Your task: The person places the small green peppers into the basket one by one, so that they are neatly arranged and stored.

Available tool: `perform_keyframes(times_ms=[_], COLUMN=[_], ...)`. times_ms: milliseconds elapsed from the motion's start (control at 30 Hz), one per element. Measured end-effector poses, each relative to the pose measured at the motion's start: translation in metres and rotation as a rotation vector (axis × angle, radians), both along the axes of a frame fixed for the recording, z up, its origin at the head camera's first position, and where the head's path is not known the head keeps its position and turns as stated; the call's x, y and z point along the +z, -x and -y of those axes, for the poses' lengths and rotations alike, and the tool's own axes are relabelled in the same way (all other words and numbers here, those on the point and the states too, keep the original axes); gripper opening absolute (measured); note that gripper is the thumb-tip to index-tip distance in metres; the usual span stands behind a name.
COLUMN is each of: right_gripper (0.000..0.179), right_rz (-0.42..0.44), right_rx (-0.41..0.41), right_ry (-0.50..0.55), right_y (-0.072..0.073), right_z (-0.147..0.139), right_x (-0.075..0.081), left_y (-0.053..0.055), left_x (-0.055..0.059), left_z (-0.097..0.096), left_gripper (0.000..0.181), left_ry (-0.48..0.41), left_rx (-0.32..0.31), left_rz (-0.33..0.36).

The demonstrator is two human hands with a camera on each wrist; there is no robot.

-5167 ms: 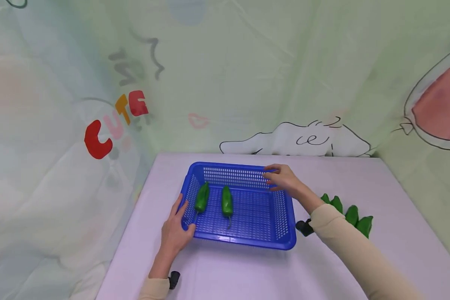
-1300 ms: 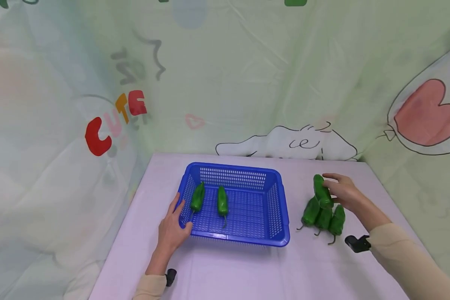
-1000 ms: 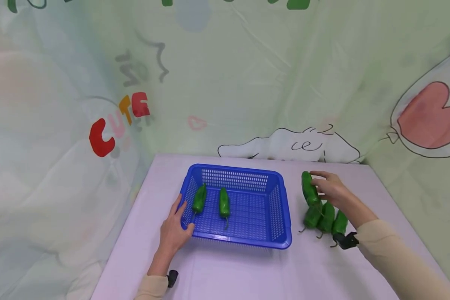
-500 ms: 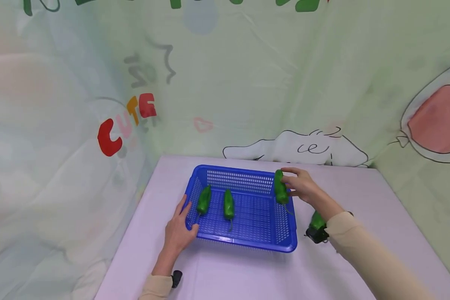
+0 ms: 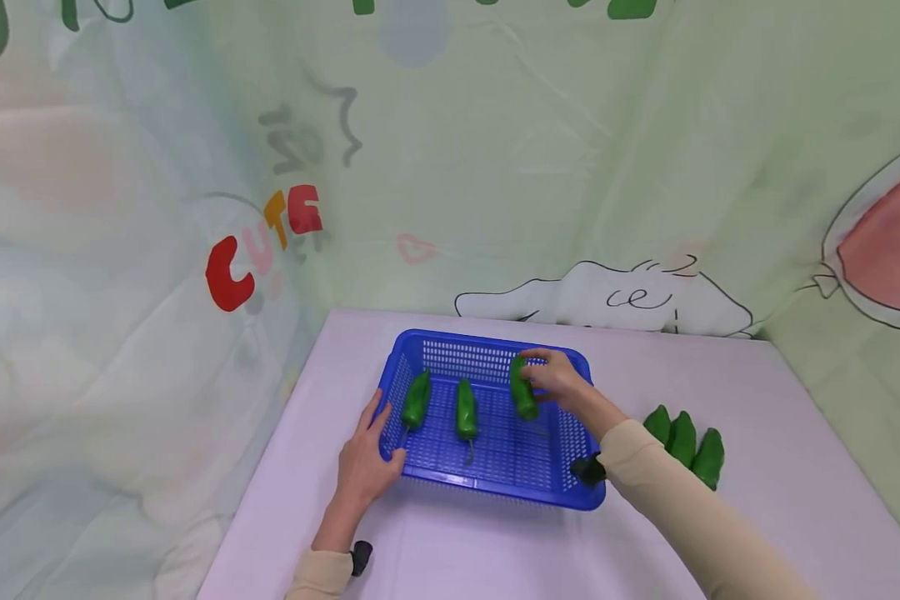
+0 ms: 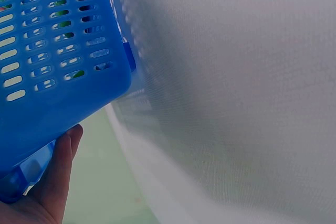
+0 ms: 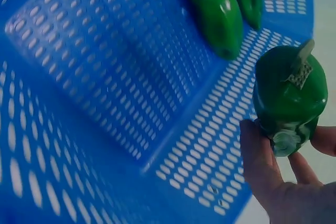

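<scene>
My right hand (image 5: 558, 379) pinches a green pepper (image 5: 522, 393) over the right part of a blue plastic basket (image 5: 495, 490). Seen close in the right wrist view, that pepper (image 7: 291, 90) has its stem end toward the camera, with thumb and fingers on either side. My left hand (image 5: 366, 465) holds the basket's left side, fingers along the rim and thumb near the front corner. Two more green peppers lie inside the basket, one by the left wall (image 5: 417, 402) and one near the middle (image 5: 466, 410), stems toward me.
Three green peppers lie side by side on the white table (image 5: 450, 550), right of the basket; my right sleeve (image 5: 690, 508) partly covers them, the rightmost pepper (image 5: 708, 458) showing most. A printed curtain (image 5: 495, 167) hangs behind and at both sides.
My right hand has picked a pepper from the group at the right and carried it left, over the rim into the basket. My left hand has stayed on the basket's left side.
</scene>
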State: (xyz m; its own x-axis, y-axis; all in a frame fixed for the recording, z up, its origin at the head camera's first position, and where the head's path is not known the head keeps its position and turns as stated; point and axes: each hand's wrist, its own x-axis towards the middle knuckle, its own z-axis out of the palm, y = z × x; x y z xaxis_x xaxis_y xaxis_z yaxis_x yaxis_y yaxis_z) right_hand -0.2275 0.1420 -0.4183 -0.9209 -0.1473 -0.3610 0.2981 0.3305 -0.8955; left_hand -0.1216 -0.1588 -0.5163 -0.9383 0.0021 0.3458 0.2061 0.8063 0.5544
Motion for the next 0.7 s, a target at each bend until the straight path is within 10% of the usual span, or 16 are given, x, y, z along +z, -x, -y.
perform_keyframes(times_ms=[700], right_gripper=[0.052], right_rz=[0.082], right_rx=[0.001], right_ry=[-0.125], right_y=[0.010], right_z=[0.046], right_x=[-0.053], left_y=[0.001], left_x=[-0.002], left_z=[0.000], left_gripper=[0.070], left_ry=[0.005], left_rx=[0.004], left_rz=[-0.005])
